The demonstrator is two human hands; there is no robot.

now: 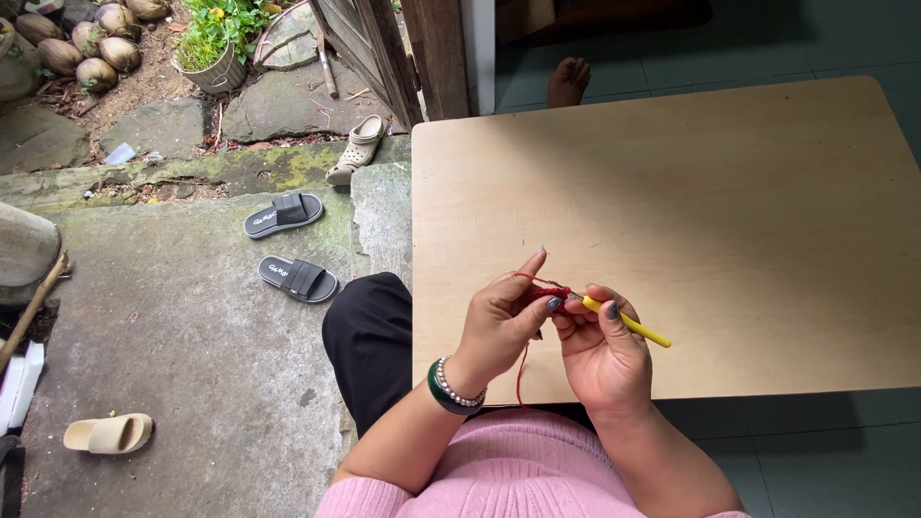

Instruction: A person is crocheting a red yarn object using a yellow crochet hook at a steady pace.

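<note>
Two hands work over your pale wooden table [729, 211]. Your left hand [501, 321] pinches thin red yarn [537, 285], forefinger raised; your right hand [602, 350] is clamped on a slim yellow crochet hook [628, 323]. Fingers hide the hook's tip, and the small red stitching is hard to make out.

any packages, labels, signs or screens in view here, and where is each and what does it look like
No signs or screens in view.
Black slides: two on the concrete left of the table, each with small white lettering on the footbed.
White flat pack: far left edge, partly cut off; cannot tell what it is.
</note>
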